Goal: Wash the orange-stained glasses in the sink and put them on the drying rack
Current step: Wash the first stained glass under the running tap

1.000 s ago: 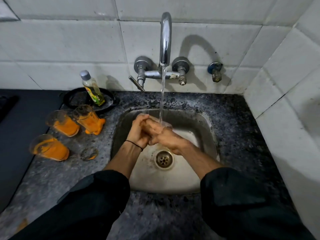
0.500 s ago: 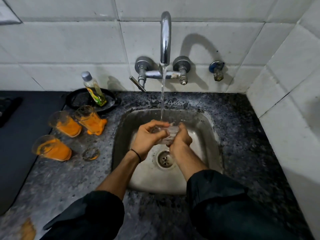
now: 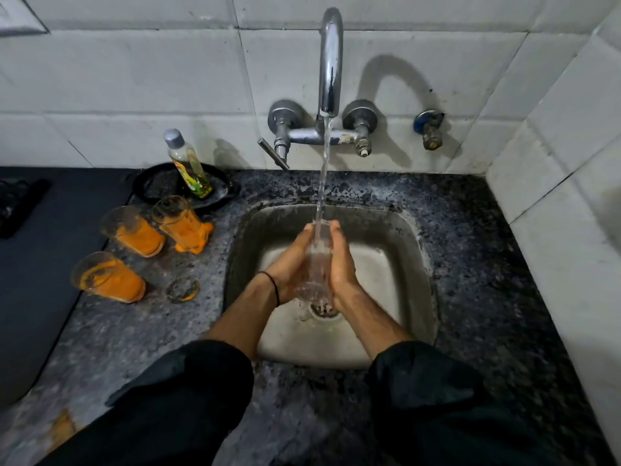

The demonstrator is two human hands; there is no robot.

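Observation:
A clear glass [image 3: 317, 260] stands upright between my palms over the steel sink [image 3: 396, 264], under the stream from the tap [image 3: 331, 62]. My left hand [image 3: 290, 265] presses its left side and my right hand [image 3: 342, 264] its right side. Water runs into the glass and spills out near the drain. Three orange-stained glasses wait on the counter to the left: one at the back [image 3: 179, 223], one beside it [image 3: 132, 230], one nearer me [image 3: 106, 277]. An orange ring mark [image 3: 183, 289] lies beside them.
A dish-soap bottle [image 3: 188, 166] stands in a black round dish [image 3: 158, 186] behind the glasses. A dark mat [image 3: 43, 250] covers the counter's left part. Speckled stone counter [image 3: 477, 264] surrounds the sink; tiled walls rise behind and to the right. No drying rack is in view.
My hands went from rubbing around the glass to holding it upright between flat palms, directly under the stream. The stained glasses have not moved.

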